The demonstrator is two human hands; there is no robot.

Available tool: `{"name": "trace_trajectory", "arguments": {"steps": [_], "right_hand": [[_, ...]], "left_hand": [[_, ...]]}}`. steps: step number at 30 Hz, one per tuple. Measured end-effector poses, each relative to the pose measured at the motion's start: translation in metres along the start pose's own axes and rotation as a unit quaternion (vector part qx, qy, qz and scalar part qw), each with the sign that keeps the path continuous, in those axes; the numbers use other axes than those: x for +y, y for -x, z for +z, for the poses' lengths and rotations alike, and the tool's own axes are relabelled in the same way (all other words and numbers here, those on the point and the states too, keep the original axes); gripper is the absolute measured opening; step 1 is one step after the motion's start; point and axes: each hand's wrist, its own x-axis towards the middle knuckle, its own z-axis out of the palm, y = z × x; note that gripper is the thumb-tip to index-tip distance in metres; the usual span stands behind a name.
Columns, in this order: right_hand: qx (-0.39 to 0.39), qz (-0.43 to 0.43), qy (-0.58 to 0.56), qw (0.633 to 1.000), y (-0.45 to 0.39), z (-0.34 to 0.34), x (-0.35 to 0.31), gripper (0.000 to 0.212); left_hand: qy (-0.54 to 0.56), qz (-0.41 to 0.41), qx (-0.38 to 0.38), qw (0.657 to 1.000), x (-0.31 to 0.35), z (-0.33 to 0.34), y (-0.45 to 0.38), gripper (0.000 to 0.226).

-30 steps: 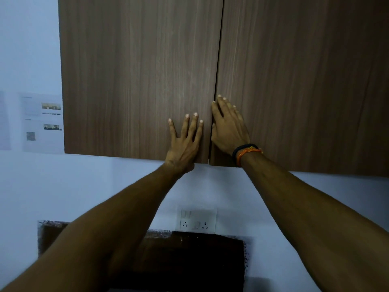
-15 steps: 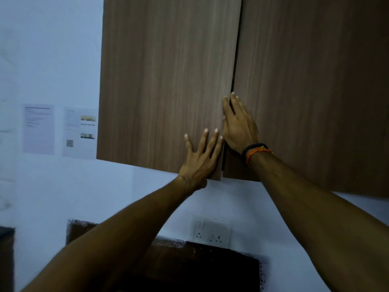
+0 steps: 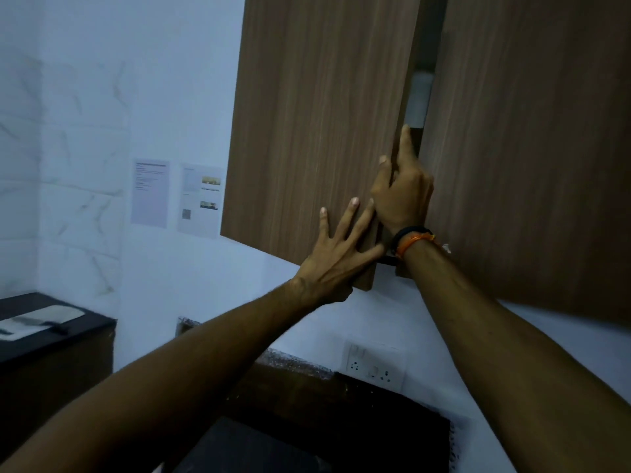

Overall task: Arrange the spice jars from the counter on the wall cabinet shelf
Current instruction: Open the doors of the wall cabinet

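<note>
A person reaches up to a wood-grain wall cabinet. The right hand (image 3: 403,196) curls its grip around the free edge of the left cabinet door (image 3: 317,131), which stands slightly ajar. The left hand (image 3: 336,257) lies flat, fingers spread, on the door's lower right corner. Through the narrow gap (image 3: 421,97) a pale shape shows, possibly a jar on the shelf, though it is too dim to tell. No spice jars or shelf are clearly in view; the dark worktop (image 3: 324,428) lies near and below. Risks: the door may pinch the right fingers against the shut right door (image 3: 532,148), or swing towards the person's head.
</note>
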Motion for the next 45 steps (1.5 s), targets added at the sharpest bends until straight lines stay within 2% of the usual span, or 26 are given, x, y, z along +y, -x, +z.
{"name": "trace_trajectory", "arguments": {"steps": [3,7,11,14,18,19,22,24,29,34,37,45], "right_hand": [[0.033,0.03,-0.083,0.996,-0.003,-0.005,-0.017,0.045],[0.026,0.074,-0.176,0.981,-0.003,-0.006,-0.045,0.046],[0.018,0.091,-0.223,0.97,0.005,-0.003,-0.072,0.048],[0.012,0.097,-0.282,0.954,0.015,0.002,-0.095,0.047],[-0.033,0.083,-0.327,0.941,0.021,0.009,-0.12,0.034],[-0.052,0.079,-0.333,0.938,0.022,0.011,-0.125,0.034],[-0.107,0.055,-0.336,0.934,0.025,0.019,-0.144,0.04],[-0.146,0.057,-0.331,0.931,0.026,0.026,-0.154,0.047],[-0.219,0.054,-0.344,0.911,0.027,0.048,-0.177,0.061],[-0.274,-0.013,-0.325,0.905,0.027,0.076,-0.198,0.065],[-0.283,-0.048,-0.312,0.906,0.033,0.099,-0.219,0.066],[-0.298,-0.102,-0.238,0.919,0.048,0.172,-0.271,0.068]], "left_hand": [[0.018,0.018,0.043,0.999,-0.005,-0.02,0.015,0.095],[0.072,0.007,0.094,0.993,-0.005,-0.043,0.033,0.066],[0.076,-0.026,0.092,0.992,-0.006,-0.064,0.045,0.044],[0.064,-0.092,0.082,0.99,-0.002,-0.079,0.056,0.055],[0.086,-0.147,0.112,0.979,-0.003,-0.106,0.08,0.04],[0.098,-0.16,0.119,0.975,-0.006,-0.112,0.087,0.044],[0.113,-0.186,0.147,0.965,-0.018,-0.125,0.108,0.085],[0.125,-0.203,0.15,0.96,-0.024,-0.13,0.118,0.096],[0.082,-0.235,0.136,0.959,-0.04,-0.138,0.145,0.092],[0.013,-0.223,0.149,0.963,-0.079,-0.146,0.18,0.078],[-0.011,-0.255,0.129,0.958,-0.1,-0.151,0.203,0.077],[0.033,-0.368,0.124,0.921,-0.153,-0.167,0.244,0.095]]}}
